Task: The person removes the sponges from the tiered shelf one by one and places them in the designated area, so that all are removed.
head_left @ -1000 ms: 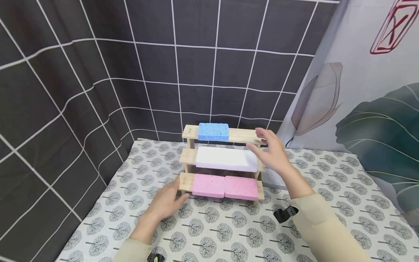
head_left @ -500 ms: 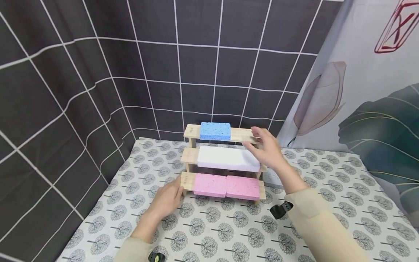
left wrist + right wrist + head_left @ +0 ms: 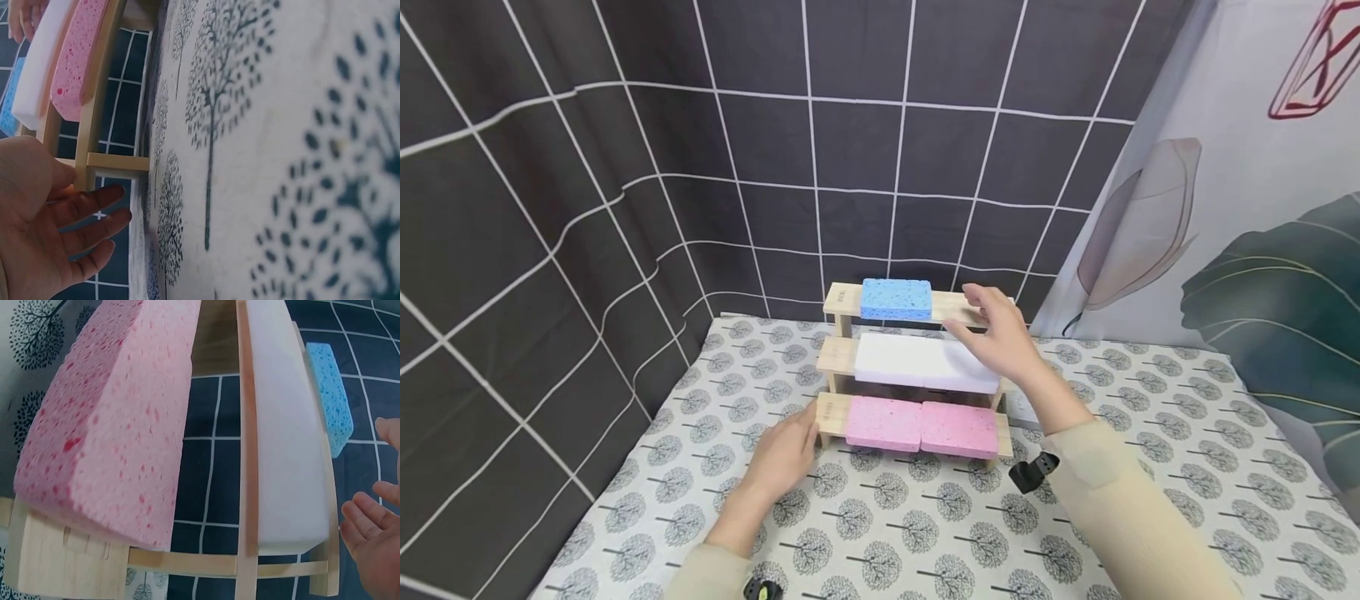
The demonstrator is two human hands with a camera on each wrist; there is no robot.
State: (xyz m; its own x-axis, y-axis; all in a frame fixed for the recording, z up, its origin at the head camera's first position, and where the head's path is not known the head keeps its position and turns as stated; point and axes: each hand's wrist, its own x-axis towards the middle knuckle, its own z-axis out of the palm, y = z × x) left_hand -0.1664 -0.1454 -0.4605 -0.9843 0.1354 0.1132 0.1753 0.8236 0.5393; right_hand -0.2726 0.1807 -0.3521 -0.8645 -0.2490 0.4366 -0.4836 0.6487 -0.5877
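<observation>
A three-tier wooden rack [image 3: 835, 357] stands on the cloth. On its top tier lies a blue sponge [image 3: 896, 299]. The middle tier bears white sponge-like blocks [image 3: 925, 362] set end to end, and two pink sponges [image 3: 883, 422] lie side by side on the lowest tier. My left hand [image 3: 780, 454] rests at the left end of the lowest board, its fingers [image 3: 94, 228] fairly straight in the left wrist view. My right hand [image 3: 1000, 337] hovers around the right part of the top tier, fingers apart and holding nothing, to the right of the blue sponge.
A tree-patterned cloth [image 3: 880, 525] covers the table. A dark grid-patterned curtain [image 3: 850, 150] hangs close behind the rack and along the left. On the right hangs a pale curtain [image 3: 1225, 275] with leaf prints. A pale flat object [image 3: 1022, 408] lies partly behind the right forearm.
My right hand has moved left along the top tier, nearer the blue sponge. My left thumb has drawn in towards the fingers. The sponges keep their places on the rack.
</observation>
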